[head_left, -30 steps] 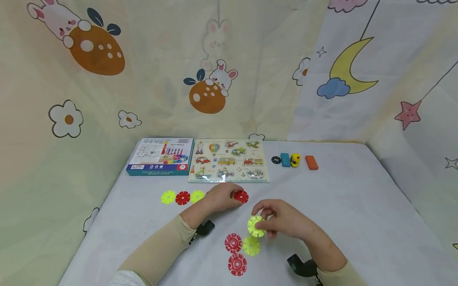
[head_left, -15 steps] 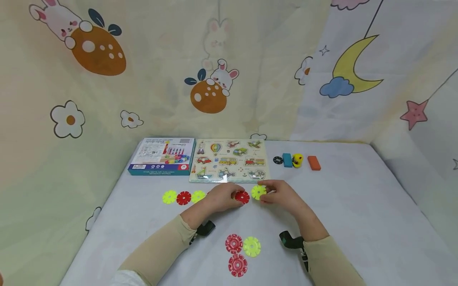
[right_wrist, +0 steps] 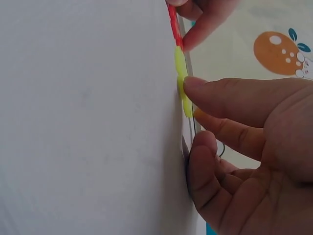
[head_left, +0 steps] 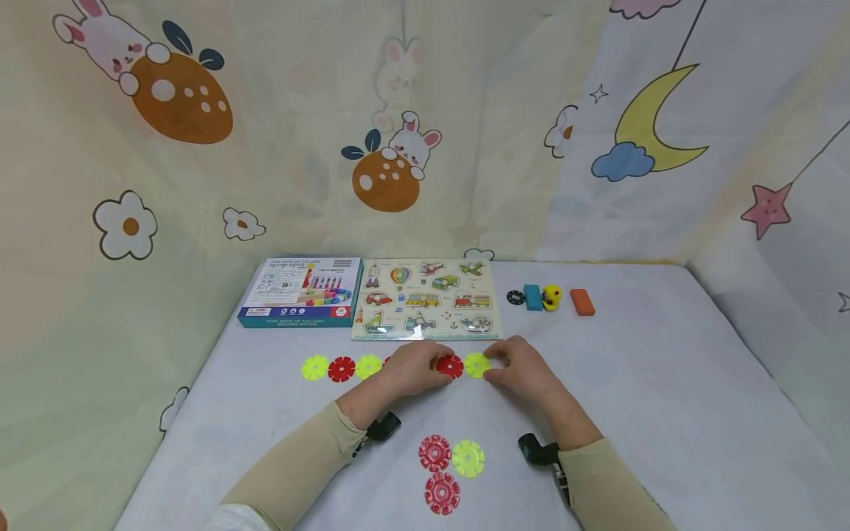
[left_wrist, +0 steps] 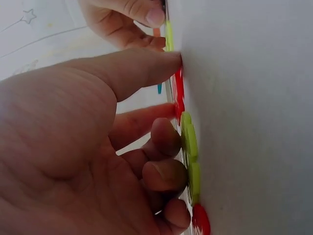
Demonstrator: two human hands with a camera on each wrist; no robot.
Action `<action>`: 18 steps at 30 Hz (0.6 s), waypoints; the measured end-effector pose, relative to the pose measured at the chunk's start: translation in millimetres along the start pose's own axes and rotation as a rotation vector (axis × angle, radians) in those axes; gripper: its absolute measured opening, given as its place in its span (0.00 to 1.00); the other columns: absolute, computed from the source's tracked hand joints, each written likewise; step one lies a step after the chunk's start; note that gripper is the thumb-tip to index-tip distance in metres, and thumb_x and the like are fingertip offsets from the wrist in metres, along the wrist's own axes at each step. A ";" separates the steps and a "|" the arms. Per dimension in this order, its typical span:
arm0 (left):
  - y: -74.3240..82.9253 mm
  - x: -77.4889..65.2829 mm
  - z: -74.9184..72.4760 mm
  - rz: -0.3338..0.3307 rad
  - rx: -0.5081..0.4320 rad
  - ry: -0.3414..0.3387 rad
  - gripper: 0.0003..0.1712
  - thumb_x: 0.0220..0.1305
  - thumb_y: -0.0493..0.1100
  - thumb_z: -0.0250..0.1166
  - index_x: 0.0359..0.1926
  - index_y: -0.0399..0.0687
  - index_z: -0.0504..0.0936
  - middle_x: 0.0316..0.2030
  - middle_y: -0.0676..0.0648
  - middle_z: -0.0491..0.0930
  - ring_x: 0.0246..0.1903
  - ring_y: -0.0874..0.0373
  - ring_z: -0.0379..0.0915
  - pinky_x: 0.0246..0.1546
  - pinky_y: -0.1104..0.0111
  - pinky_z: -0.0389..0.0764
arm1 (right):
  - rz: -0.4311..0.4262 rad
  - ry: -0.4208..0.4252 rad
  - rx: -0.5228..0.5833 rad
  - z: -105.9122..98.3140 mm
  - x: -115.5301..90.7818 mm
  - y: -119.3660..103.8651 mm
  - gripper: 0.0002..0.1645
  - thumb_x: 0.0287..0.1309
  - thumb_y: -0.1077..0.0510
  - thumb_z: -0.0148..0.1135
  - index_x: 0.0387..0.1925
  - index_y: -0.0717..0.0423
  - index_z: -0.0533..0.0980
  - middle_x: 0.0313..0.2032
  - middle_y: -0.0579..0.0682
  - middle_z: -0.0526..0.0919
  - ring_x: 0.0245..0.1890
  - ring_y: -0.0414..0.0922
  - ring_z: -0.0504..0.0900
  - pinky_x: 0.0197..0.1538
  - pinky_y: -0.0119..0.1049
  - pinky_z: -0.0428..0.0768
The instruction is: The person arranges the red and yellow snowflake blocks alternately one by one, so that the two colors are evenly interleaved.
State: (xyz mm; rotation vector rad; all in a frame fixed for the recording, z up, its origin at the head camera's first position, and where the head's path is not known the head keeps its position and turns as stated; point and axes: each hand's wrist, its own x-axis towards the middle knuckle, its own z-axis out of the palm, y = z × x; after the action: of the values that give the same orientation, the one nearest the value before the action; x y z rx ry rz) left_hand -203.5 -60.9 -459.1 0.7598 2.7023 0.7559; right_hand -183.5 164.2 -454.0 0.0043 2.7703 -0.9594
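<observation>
Flower-shaped notched plastic discs lie in a row on the white table. My left hand (head_left: 415,366) pinches a red disc (head_left: 450,366) between thumb and forefinger, and partly covers the row. In the left wrist view its other fingertips rest against a yellow disc (left_wrist: 190,147). At the row's right end, my right hand (head_left: 527,372) holds another yellow disc (head_left: 476,366) by its edges, right beside the red one. Farther left show a yellow disc (head_left: 315,367), a red disc (head_left: 341,369) and a yellow disc (head_left: 368,366).
Nearer me lie two loose red discs (head_left: 434,453) and a yellow-green disc (head_left: 468,459). Behind the row sit a boxed toy (head_left: 299,291) and a picture puzzle board (head_left: 425,299). Back right are a black round piece (head_left: 516,297), blue block (head_left: 533,297), yellow duck (head_left: 552,297) and orange block (head_left: 582,302).
My right hand has carried the yellow disc from above the loose discs up to the row and set it against the red one. The left hand has stayed in place.
</observation>
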 end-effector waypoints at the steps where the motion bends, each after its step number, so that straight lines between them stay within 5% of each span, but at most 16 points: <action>1: 0.8 -0.1 0.0 0.001 0.007 0.002 0.28 0.54 0.54 0.69 0.57 0.56 0.78 0.46 0.57 0.78 0.40 0.63 0.69 0.41 0.68 0.72 | 0.001 0.001 0.000 0.4 0.2 0.3 0.23 0.47 0.52 0.73 0.47 0.49 0.80 0.46 0.50 0.73 0.43 0.48 0.71 0.48 0.44 0.75; 10: 17.3 9.9 0.9 0.004 0.095 0.015 0.29 0.54 0.53 0.69 0.58 0.54 0.77 0.47 0.54 0.78 0.42 0.61 0.70 0.43 0.65 0.72 | -0.017 0.023 0.013 1.9 1.3 4.5 0.21 0.47 0.53 0.73 0.45 0.49 0.80 0.44 0.50 0.73 0.41 0.48 0.71 0.46 0.42 0.75; 18: 30.3 27.3 9.1 0.036 0.092 -0.048 0.29 0.56 0.54 0.68 0.59 0.55 0.77 0.47 0.55 0.80 0.39 0.62 0.70 0.41 0.67 0.72 | -0.033 0.023 0.028 3.2 0.7 2.7 0.20 0.47 0.53 0.73 0.45 0.50 0.80 0.44 0.50 0.73 0.41 0.48 0.70 0.48 0.43 0.73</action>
State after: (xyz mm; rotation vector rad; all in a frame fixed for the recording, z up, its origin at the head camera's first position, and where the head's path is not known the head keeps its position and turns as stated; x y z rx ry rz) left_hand -210.5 -20.2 -452.6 0.8391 2.7026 0.6164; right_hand -183.3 164.3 -458.3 -0.0264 2.7858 -1.0131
